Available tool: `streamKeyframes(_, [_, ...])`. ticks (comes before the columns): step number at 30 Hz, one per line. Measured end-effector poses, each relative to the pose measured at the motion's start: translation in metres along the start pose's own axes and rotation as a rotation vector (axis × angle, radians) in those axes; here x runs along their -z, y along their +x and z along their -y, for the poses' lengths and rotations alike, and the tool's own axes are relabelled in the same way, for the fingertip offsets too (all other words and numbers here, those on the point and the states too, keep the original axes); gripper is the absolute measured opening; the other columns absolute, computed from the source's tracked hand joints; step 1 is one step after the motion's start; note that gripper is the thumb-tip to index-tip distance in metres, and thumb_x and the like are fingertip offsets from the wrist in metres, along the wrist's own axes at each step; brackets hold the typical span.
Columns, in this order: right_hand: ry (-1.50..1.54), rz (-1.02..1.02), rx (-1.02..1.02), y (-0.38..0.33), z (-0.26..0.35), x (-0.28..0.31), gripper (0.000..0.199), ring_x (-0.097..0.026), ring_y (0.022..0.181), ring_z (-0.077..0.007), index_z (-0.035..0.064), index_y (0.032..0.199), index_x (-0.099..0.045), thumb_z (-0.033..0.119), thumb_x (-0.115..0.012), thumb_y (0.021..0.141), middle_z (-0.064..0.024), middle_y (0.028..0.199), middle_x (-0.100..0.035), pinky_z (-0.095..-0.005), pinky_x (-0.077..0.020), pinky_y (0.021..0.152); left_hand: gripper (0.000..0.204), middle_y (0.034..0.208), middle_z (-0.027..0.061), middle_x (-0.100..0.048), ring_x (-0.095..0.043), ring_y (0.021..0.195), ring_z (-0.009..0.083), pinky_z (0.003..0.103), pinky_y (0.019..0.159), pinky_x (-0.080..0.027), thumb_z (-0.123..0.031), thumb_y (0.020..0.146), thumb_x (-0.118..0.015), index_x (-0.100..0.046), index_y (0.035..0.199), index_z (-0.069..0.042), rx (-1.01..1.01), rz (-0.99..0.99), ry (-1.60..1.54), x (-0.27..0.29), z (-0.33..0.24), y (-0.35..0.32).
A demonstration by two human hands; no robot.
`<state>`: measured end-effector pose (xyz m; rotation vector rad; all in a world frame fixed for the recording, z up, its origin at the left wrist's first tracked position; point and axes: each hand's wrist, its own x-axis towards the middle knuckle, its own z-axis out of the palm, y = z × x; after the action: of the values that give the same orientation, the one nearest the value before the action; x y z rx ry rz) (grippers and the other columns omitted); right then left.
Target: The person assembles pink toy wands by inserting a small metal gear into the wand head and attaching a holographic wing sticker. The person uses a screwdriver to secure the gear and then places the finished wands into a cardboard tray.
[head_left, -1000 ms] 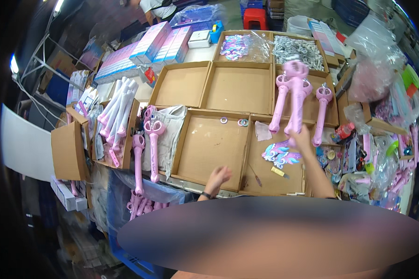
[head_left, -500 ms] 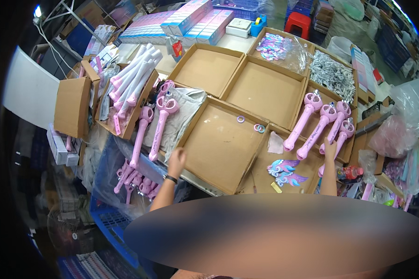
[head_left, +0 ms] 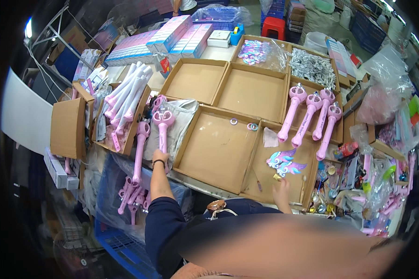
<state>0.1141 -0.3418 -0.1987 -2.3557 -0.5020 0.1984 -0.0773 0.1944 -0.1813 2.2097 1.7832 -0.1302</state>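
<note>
My left hand [head_left: 160,157] is closed round the lower end of the handle of a pink toy wand [head_left: 163,122], which lies on a grey cloth [head_left: 179,116]. Beside it rests a second pink wand [head_left: 141,149]. Over the near right cardboard tray, my right hand [head_left: 280,191] has its fingertips closed at a small yellow block [head_left: 277,177]; the grip is partly hidden. Just beyond are blue-and-purple wing-shaped pieces [head_left: 286,162] and a pale cloth scrap [head_left: 270,138]. Several pink wands [head_left: 307,118] lie side by side at the right.
An open tray [head_left: 209,153] holds small rings [head_left: 252,126] near its right side. Farther back are a tray of silvery parts [head_left: 312,67] and more wing pieces [head_left: 253,52]. White-and-pink wands [head_left: 128,95] fill a box at left. A blue crate [head_left: 121,251] stands below the table edge.
My left hand has come down onto the wand on the grey cloth. My right hand has left the wands at right and moved to the yellow block. The whole view has shifted.
</note>
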Motion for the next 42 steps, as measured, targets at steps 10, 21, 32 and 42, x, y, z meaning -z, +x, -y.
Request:
streamKeyframes(10, [-0.361,0.26,0.219,0.028,0.028,-0.048,0.073,-0.024,0.13,-0.0342,0.0113,0.131,-0.039,0.045,-0.065,0.072,-0.0179,0.14,-0.027,-0.0506,-0.0204,0.104,0.034,0.078,0.008,-0.054,-0.054,0.061,0.0154,0.028,0.054,-0.045,-0.02,0.079,-0.061,-0.046,0.104,-0.002,-0.352,0.029,-1.48,0.073,-0.034,-0.16])
streamKeyframes(21, [-0.441,-0.06,0.212,0.021,-0.004,-0.053,0.064,-0.035,0.121,-0.0338,0.0127,0.126,-0.043,0.03,-0.069,0.07,-0.0175,0.132,-0.036,-0.0488,-0.0277,0.099,0.016,0.069,0.0051,-0.055,-0.055,0.065,0.0165,0.028,0.06,-0.045,-0.003,0.072,-0.064,-0.055,0.086,-0.001,-0.589,0.208,-1.523,0.092,0.004,-0.239])
streamKeyframes(32, [-0.382,-0.012,0.389,0.017,-0.03,-0.03,0.023,-0.054,0.09,-0.0306,0.0084,0.093,-0.059,0.014,-0.066,0.072,-0.0116,0.094,-0.057,-0.0403,-0.0435,0.076,0.027,0.073,0.0027,-0.056,-0.055,0.057,0.0116,0.025,0.051,-0.044,-0.011,0.08,-0.065,-0.05,0.101,-0.003,-0.411,0.406,-1.426,0.065,-0.018,-0.259])
streamKeyframes(42, [0.14,-0.179,-0.122,0.017,-0.005,-0.014,0.018,-0.058,0.067,-0.0287,0.0055,0.098,-0.055,0.02,-0.049,0.088,-0.0111,0.072,-0.058,-0.039,-0.0467,0.064,0.028,0.074,0.0008,-0.055,-0.052,0.056,0.0099,0.024,0.049,-0.042,-0.01,0.079,-0.066,-0.051,0.102,-0.005,-0.423,0.386,-1.418,0.071,-0.029,-0.266])
